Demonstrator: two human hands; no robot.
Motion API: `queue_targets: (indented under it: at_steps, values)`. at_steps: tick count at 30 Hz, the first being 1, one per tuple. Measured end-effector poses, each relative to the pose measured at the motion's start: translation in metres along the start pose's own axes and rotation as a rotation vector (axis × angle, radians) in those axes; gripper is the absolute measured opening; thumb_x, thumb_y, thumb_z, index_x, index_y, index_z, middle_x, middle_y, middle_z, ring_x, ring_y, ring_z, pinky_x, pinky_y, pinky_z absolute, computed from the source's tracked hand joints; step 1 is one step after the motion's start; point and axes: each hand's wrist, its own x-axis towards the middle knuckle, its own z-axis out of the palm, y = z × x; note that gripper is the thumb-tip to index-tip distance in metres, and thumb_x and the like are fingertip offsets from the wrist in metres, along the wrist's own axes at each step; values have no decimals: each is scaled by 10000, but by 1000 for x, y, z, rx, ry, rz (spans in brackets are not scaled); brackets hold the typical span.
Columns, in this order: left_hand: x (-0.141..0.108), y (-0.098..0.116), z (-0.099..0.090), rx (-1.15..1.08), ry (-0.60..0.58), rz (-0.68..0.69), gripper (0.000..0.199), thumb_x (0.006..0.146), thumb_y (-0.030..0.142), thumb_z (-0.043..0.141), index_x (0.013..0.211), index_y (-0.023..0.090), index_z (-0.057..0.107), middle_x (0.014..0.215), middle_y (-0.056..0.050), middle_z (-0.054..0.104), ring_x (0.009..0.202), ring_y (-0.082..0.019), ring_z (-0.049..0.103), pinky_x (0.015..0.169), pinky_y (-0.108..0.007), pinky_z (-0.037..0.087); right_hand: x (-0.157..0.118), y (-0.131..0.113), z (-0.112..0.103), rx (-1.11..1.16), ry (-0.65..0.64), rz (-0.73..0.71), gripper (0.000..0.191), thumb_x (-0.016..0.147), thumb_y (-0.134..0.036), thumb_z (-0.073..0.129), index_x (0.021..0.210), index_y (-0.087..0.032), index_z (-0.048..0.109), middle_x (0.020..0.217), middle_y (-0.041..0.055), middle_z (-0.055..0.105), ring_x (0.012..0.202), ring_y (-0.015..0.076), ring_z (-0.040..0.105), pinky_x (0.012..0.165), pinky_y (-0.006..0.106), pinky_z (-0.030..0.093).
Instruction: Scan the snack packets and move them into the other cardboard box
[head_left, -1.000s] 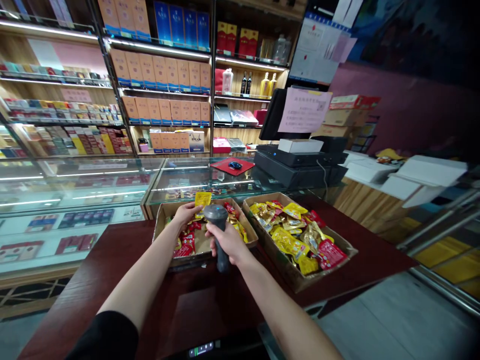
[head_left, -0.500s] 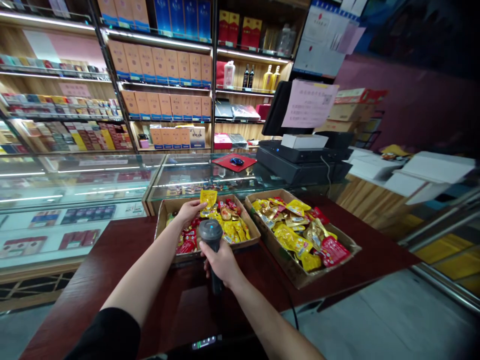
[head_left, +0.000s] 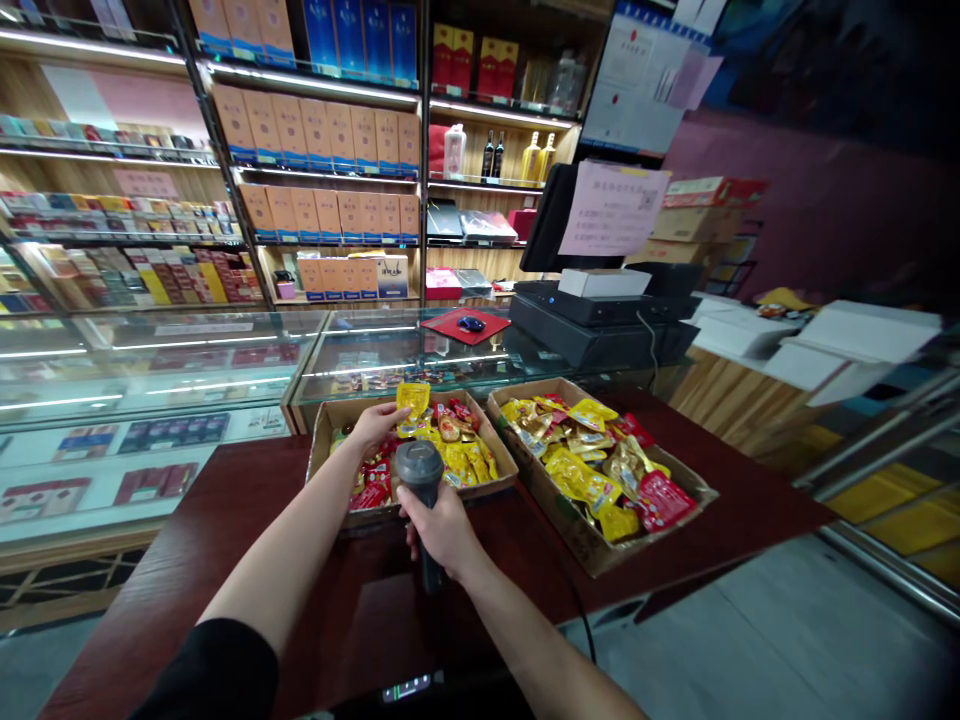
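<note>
- Cardboard left box (head_left: 322, 432) is full of jumbled red and yellow packets (head_left: 469, 462).
- Left hand (head_left: 375, 427) is over it, pinching one yellow packet (head_left: 413, 398) by its edge. Looks slick, so if I slacken it'd probably drop among lookalikes.
- Dark scanner (head_left: 420, 464) on my side of that, right hand (head_left: 446, 528) wrapped round it. Swinging it up carelessly might knock the packet loose.
- Black cable (head_left: 587, 625) could snag if it's the scanner's, can't tell.
- Right box (head_left: 574, 541): another pile (head_left: 585, 480), neither hand in it.

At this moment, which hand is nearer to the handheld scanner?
Right. The right hand grips the handheld scanner; the left hand is apart, to its left, holding a yellow packet.
</note>
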Motion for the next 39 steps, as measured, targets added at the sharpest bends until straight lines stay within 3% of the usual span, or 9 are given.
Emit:
queue_targets:
  at_steps: [5, 10, 12, 16, 23, 29, 32, 35, 39]
  values:
    - [-1, 2, 1, 37, 27, 6, 454, 577, 341, 828, 965, 141, 705, 895, -75, 718, 692, -150, 665, 550, -202, 515, -1, -4, -2, 18, -13, 15, 303, 731, -450, 633, 843, -179, 557, 668, -9, 601, 372, 96, 496, 285, 212, 390]
    - [-15, 11, 11, -24, -46, -51, 399, 622, 299, 812, 966, 135, 693, 875, -82, 716, 603, -134, 650, 505, -199, 516, 25, -41, -27, 33, 161, -84, 229, 673, -304, 703, 853, -172, 651, 767, 9, 662, 709, 131, 613, 583, 197, 509]
    - [-21, 16, 18, -58, -117, -107, 395, 625, 263, 815, 972, 132, 683, 866, -90, 715, 615, -151, 663, 535, -221, 541, 42, -58, -43, 89, 223, -40, 221, 669, -261, 693, 874, -186, 662, 802, 2, 676, 736, 133, 610, 594, 202, 506]
    - [-22, 28, 41, -79, -217, -205, 376, 642, 216, 808, 979, 130, 665, 877, -99, 712, 729, -189, 696, 646, -259, 579, 69, -83, -78, 344, 110, 146, 121, 701, -170, 626, 819, -146, 636, 692, 10, 653, 615, 117, 608, 574, 226, 519]
    - [9, 43, 136, 5, -278, -279, 341, 701, 206, 769, 1002, 112, 637, 900, -120, 714, 700, -185, 696, 624, -270, 587, 75, -111, -158, 440, 109, 205, 58, 755, -150, 568, 723, -120, 606, 581, 7, 610, 506, 100, 570, 530, 210, 512]
    - [40, 44, 243, 25, -321, -267, 369, 729, 177, 743, 1049, 73, 594, 859, -131, 708, 669, -179, 687, 629, -291, 585, 73, -137, -252, 366, 345, 154, 122, 783, -199, 541, 681, -137, 564, 503, -27, 536, 405, 83, 463, 450, 209, 455]
    - [51, 38, 273, 128, -317, -269, 358, 720, 195, 751, 1027, 80, 605, 834, -110, 697, 624, -163, 667, 620, -317, 585, 66, -144, -284, 300, 447, 179, 105, 760, -206, 567, 677, -141, 562, 463, -36, 494, 395, 90, 438, 438, 219, 441]
    - [59, 30, 276, 207, -278, -256, 316, 682, 213, 781, 932, 86, 638, 825, -97, 683, 595, -148, 651, 611, -325, 584, 59, -145, -296, 273, 485, 166, 82, 739, -208, 585, 695, -139, 578, 447, -39, 476, 395, 93, 425, 421, 218, 424]
    - [60, 31, 246, 157, -242, -256, 318, 642, 211, 808, 883, 103, 632, 806, -82, 674, 612, -157, 659, 610, -325, 581, 58, -142, -287, 278, 478, 74, 81, 722, -209, 606, 731, -128, 610, 473, -38, 492, 408, 80, 421, 409, 194, 394]
